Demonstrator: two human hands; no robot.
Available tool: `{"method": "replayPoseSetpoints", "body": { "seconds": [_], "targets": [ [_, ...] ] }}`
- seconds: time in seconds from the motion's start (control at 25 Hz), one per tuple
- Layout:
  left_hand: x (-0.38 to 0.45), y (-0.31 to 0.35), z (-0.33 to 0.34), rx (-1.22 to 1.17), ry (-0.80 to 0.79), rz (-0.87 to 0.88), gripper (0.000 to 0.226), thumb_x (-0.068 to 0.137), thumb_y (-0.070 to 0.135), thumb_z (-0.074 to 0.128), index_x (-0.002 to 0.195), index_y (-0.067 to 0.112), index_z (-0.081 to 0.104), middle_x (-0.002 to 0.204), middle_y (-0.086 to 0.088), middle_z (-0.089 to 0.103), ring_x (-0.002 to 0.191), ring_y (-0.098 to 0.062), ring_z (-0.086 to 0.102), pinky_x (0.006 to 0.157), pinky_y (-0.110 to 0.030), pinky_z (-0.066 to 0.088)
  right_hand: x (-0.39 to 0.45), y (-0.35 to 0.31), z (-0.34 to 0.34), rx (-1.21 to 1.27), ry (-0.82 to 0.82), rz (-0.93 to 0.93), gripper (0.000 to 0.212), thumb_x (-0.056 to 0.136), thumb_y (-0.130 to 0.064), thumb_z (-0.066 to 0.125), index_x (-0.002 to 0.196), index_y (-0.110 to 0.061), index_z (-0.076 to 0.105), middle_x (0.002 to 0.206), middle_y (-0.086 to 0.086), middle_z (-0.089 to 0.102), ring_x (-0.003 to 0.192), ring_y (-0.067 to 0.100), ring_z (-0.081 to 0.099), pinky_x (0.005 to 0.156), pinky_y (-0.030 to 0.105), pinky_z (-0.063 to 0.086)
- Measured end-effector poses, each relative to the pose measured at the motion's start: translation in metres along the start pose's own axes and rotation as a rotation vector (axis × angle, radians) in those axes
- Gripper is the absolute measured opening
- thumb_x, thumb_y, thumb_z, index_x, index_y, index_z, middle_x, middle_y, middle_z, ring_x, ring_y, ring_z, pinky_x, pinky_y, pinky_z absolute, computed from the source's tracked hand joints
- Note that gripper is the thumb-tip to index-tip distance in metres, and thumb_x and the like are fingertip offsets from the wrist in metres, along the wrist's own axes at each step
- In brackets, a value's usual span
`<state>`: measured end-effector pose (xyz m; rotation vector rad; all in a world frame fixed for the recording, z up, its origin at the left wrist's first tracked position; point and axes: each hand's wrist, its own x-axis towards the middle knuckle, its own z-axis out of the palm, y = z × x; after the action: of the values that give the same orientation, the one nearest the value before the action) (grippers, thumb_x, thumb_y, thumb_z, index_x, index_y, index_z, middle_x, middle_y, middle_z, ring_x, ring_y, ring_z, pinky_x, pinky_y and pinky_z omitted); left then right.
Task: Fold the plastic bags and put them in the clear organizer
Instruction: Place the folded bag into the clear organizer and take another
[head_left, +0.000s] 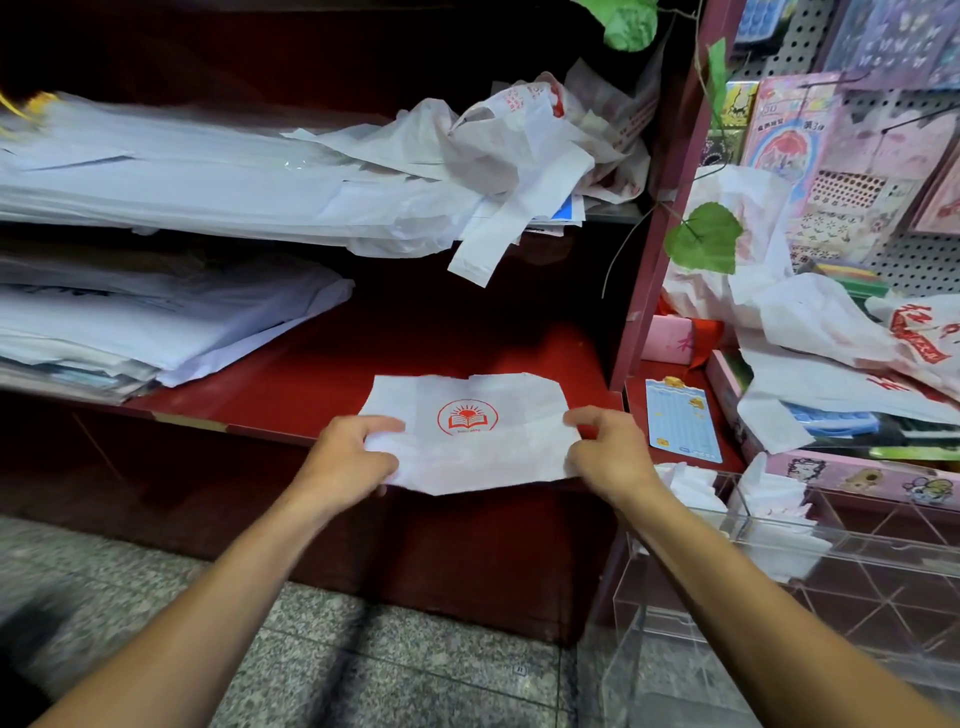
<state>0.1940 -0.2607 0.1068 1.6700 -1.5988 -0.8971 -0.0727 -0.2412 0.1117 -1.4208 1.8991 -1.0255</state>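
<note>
1. A dark red shelf unit (322, 364) fills most of the view; its lower shelf is bare red board in the middle, its front edge chipped at the left.
2. A grey speckled stone floor (363, 649) runs below the unit.
3. To the right, a pegboard wall (914, 254) hangs with pink sticker sheets and card packs, behind a red upright post.
4. Flat white sheet stacks (156, 171) lie on the upper shelf and on the left of the lower shelf.
5. A heap of crumpled bags (524, 150) sits at the upper shelf's right end, one strip hanging over the edge above the bare board.
6. More loose bags (810, 322), some with red print, are piled on the goods at the right.
7. The clear organizer (779, 566) stands at lower right, just beside the right forearm, with folded white bags in its compartments.
8. The bag (467, 436), white with a red book-and-sun logo, is folded to a rough rectangle and lies over the lower shelf's front edge, near side overhanging.
9. The left hand (345, 460) pinches the bag's left edge, thumb on top.
10. The right hand (605, 452) pinches its right edge likewise.
11. A blue card (683, 426) lies on the red ledge just right of the bag.
12. Green leaves (706, 236) dangle in front of the post.
</note>
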Motion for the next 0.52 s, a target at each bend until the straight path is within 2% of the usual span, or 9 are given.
{"method": "replayPoseSetpoints", "body": {
  "seconds": [0.04,0.08,0.12,0.2,0.28,0.36,0.44,0.52],
  "targets": [
    [-0.001,0.002,0.002,0.119,0.097,0.172,0.055,0.076,-0.009,0.058,0.124,0.016,0.068,0.111,-0.008,0.071,0.092,-0.022,0.07,0.075,-0.018,0.049,-0.003,-0.002,0.0,-0.083,0.031,-0.188,0.049,0.079,0.015,0.05,0.121,-0.006,0.066,0.119,0.001,0.062,0.11,0.015,0.056,0.093,0.017,0.04],
    [-0.003,0.006,0.003,0.187,0.176,0.351,0.059,0.077,-0.009,0.058,0.129,0.018,0.065,0.127,0.0,0.064,0.115,-0.015,0.062,0.091,-0.014,0.043,-0.006,-0.005,0.0,-0.094,0.068,-0.371,0.053,0.078,0.017,0.048,0.123,-0.006,0.066,0.125,0.0,0.061,0.117,0.012,0.054,0.099,0.013,0.036],
    [-0.005,0.01,0.005,0.208,0.231,0.505,0.061,0.079,-0.009,0.057,0.133,0.018,0.062,0.137,0.008,0.054,0.127,-0.004,0.05,0.101,-0.007,0.034,-0.008,-0.008,0.0,-0.039,0.101,-0.495,0.055,0.077,0.018,0.047,0.123,-0.005,0.066,0.129,-0.001,0.06,0.121,0.009,0.053,0.105,0.012,0.035],
    [-0.005,0.014,0.008,0.199,0.292,0.669,0.063,0.082,-0.011,0.054,0.138,0.016,0.057,0.142,0.011,0.043,0.131,0.008,0.035,0.104,-0.001,0.024,-0.006,-0.01,-0.001,0.05,0.184,-0.587,0.058,0.076,0.019,0.046,0.125,-0.005,0.065,0.13,-0.003,0.059,0.124,0.003,0.05,0.11,0.014,0.033],
    [-0.001,0.01,0.014,0.177,0.283,0.593,0.061,0.082,-0.011,0.054,0.138,0.013,0.056,0.144,0.007,0.047,0.132,0.005,0.038,0.105,-0.003,0.025,-0.001,-0.005,-0.001,0.018,0.251,-0.498,0.059,0.076,0.02,0.045,0.126,-0.004,0.064,0.132,0.0,0.059,0.125,0.011,0.051,0.11,0.019,0.034],
    [0.005,0.0,0.019,0.156,0.204,0.399,0.056,0.077,-0.007,0.059,0.13,0.01,0.062,0.138,0.003,0.055,0.13,-0.012,0.05,0.104,-0.015,0.035,0.003,0.006,-0.002,-0.084,0.19,-0.309,0.055,0.075,0.017,0.046,0.123,-0.003,0.065,0.129,0.006,0.06,0.122,0.024,0.054,0.103,0.023,0.038],
    [0.007,-0.007,0.02,0.085,0.111,0.225,0.05,0.066,0.003,0.064,0.115,0.012,0.066,0.121,0.003,0.058,0.112,-0.029,0.062,0.093,-0.033,0.051,0.005,0.015,-0.002,-0.177,0.081,-0.145,0.045,0.073,0.013,0.048,0.112,-0.001,0.066,0.119,0.011,0.062,0.112,0.033,0.057,0.093,0.032,0.046],
    [0.01,-0.009,0.02,-0.033,0.063,0.081,0.06,0.063,0.007,0.065,0.123,0.013,0.063,0.122,0.002,0.059,0.09,-0.033,0.07,0.076,-0.037,0.058,0.006,0.018,-0.003,-0.204,0.095,-0.105,0.04,0.073,0.013,0.049,0.108,0.0,0.065,0.114,0.013,0.061,0.107,0.035,0.057,0.088,0.038,0.049]
  ]
}}
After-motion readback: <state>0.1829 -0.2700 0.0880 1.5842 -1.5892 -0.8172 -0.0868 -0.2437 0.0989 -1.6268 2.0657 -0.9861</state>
